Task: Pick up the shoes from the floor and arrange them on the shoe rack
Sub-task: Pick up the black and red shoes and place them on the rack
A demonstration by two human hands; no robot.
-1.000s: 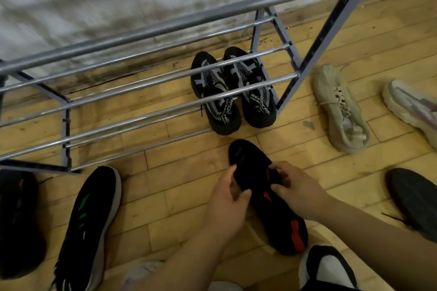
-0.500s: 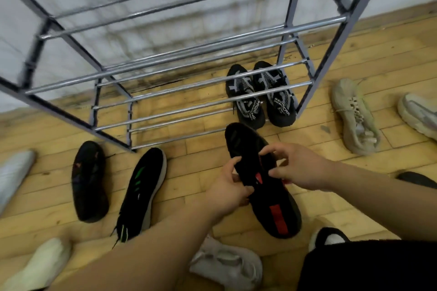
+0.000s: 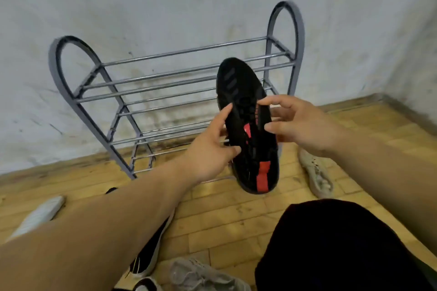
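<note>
Grip | left hand (image 3: 208,156), right hand (image 3: 300,125) pinching black shoe (image 3: 238,85) | shoe between them

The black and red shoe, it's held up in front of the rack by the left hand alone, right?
Not alone. The head view shows both the left hand and the right hand holding the black and red shoe up in front of the rack.

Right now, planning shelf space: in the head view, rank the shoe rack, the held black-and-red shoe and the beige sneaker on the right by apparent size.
1. shoe rack
2. black-and-red shoe
3. beige sneaker; farther off and partly hidden, so 2 versus 3 is unsure
</note>
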